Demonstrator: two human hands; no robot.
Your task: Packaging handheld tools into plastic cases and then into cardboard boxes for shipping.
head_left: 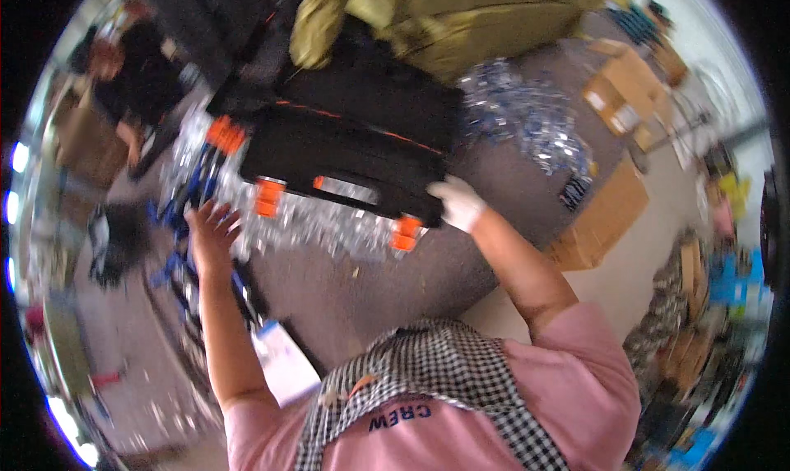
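A black plastic case (pixel 354 162) with orange latches (pixel 268 198) and a handle slot on its near side lies tilted in front of me. Blur hides whether its lid is fully closed. My right hand (pixel 458 204), in a white glove, grips the case's right near corner. Off the case's left near corner is my left hand (pixel 214 232), bare, its fingers spread and holding nothing. Under and around the case are clear plastic-wrapped pieces (pixel 321 228). Blue-and-black long-handled tools (pixel 193 191) lie by my left hand.
A heap of small blue-and-silver packets (pixel 527 113) sits at the right of the dark table (pixel 370 294). An open cardboard box (pixel 625 88) and a cardboard sheet (pixel 605 224) are beyond it. Olive cloth (pixel 477 18) covers the far side. A person (pixel 140 72) works at far left.
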